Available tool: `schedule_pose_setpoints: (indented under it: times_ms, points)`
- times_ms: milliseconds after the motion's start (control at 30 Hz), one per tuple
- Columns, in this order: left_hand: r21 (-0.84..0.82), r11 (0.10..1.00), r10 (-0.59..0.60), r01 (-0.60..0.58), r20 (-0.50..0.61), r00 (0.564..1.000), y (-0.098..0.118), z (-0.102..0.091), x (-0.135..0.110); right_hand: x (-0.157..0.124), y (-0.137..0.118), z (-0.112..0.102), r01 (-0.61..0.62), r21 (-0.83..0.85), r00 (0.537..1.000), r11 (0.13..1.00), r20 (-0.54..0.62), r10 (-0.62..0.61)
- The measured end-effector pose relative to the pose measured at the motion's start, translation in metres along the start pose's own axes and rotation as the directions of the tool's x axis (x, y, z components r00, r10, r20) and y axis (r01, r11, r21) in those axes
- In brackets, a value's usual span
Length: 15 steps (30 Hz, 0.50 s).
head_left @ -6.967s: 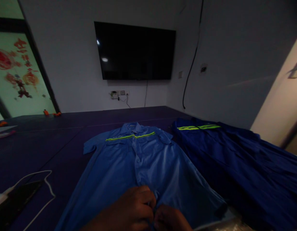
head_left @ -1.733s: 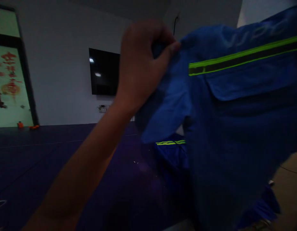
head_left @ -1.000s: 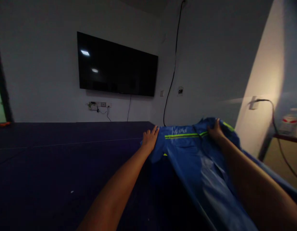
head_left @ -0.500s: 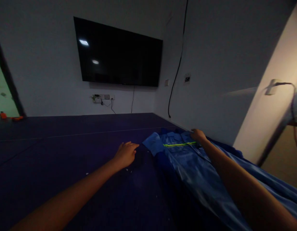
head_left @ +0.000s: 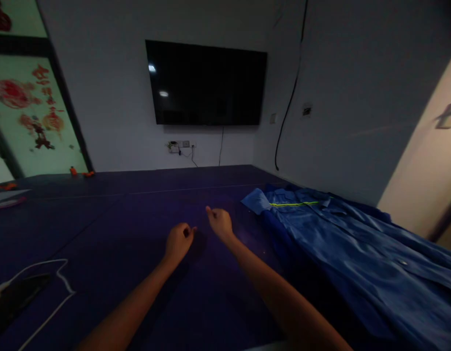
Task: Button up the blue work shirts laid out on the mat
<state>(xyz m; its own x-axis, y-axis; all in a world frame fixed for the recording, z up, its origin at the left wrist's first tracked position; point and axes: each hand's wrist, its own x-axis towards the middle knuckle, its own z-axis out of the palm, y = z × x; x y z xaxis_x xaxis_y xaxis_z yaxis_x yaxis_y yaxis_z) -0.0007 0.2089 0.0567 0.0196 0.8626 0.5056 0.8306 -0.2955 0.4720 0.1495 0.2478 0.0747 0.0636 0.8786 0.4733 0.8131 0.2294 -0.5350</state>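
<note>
My left hand (head_left: 179, 240) is over the middle of the dark purple tabletop (head_left: 207, 297). Its fingers are curled in, and a dark gap shows inside the curl with nothing visible in it. Close by on the right, my right hand (head_left: 220, 223) is likewise closed, thumb side up, and no object shows in it. The two hands are a short way apart. A blue work garment (head_left: 342, 243) with a thin yellow-green stripe lies spread out to the right, its sleeve end nearest my right hand. Darker blue cloth (head_left: 294, 258) shows under its edge.
A black phone-like object (head_left: 21, 297) with a white cable (head_left: 66, 280) lies at the lower left. Small orange items (head_left: 73, 171) sit along the far left edge. A television (head_left: 207, 85) and a hanging black cable (head_left: 289, 105) are on the walls.
My right hand has let go of the garment's upper part and moved left, beside my left hand. My left hand has curled shut. The view has turned left, bringing the white cable into sight.
</note>
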Motion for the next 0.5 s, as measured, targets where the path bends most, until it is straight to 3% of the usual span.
schedule_pose_setpoints:
  times_ms: [100,200,300,500]
  points:
    - [-0.031,0.999,-0.036,0.036,0.013,0.999,-0.02,-0.005,-0.019,-0.042,-0.019,0.032,0.095,0.05,0.981,0.994,0.165,-0.102]
    - [-0.154,0.988,-0.028,0.031,0.02,0.999,-0.031,-0.005,-0.03,-0.065,-0.023,0.048,0.204,0.049,0.945,0.978,0.249,-0.21]
    - [-0.245,0.969,-0.026,0.039,0.056,0.998,-0.034,-0.003,-0.035,-0.074,-0.02,0.05,0.242,0.001,0.937,0.97,0.257,-0.235]
    - [-0.162,0.986,0.073,-0.048,0.149,0.986,-0.026,0.003,-0.042,-0.078,-0.02,0.042,0.24,-0.125,0.935,0.963,0.294,-0.195]
